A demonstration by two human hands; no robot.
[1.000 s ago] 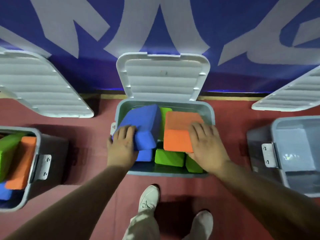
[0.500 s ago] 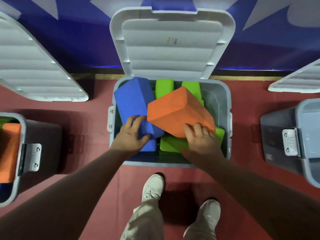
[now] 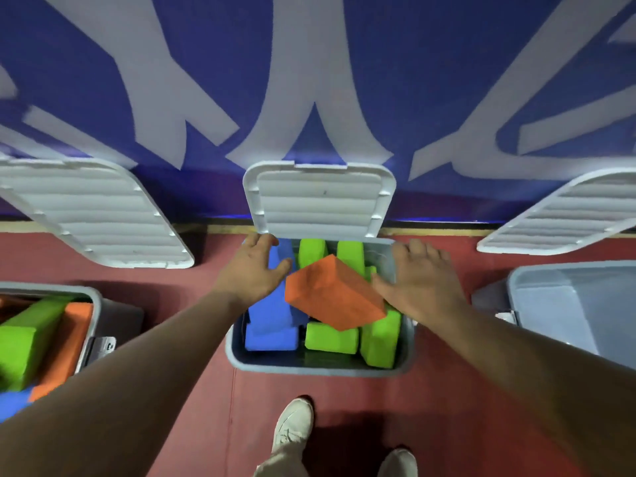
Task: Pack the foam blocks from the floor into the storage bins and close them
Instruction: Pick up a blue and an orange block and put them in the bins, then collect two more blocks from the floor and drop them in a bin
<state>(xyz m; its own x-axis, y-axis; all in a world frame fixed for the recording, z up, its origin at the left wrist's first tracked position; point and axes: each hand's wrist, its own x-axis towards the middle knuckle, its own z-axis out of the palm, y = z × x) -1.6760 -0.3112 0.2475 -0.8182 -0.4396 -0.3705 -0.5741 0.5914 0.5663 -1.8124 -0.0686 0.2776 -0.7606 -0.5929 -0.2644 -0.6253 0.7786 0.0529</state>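
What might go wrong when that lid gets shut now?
The orange block lies tilted on the other blocks and seems to poke above the bin rim, so the lid may not close flat. The left hand and right hand are by the rim; they might get pinched.

Middle bin (image 3: pixel 320 368), lid (image 3: pixel 320 201) raised: blue blocks (image 3: pixel 272 315), green blocks (image 3: pixel 332 337), tilted orange block (image 3: pixel 330 297) on top; left hand (image 3: pixel 251 270) and right hand (image 3: pixel 420 280) above, fingers straight.

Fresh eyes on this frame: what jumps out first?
The orange block lies tilted atop blue blocks and green blocks in the middle bin. The left hand and right hand flank it, fingers spread, near the raised lid.
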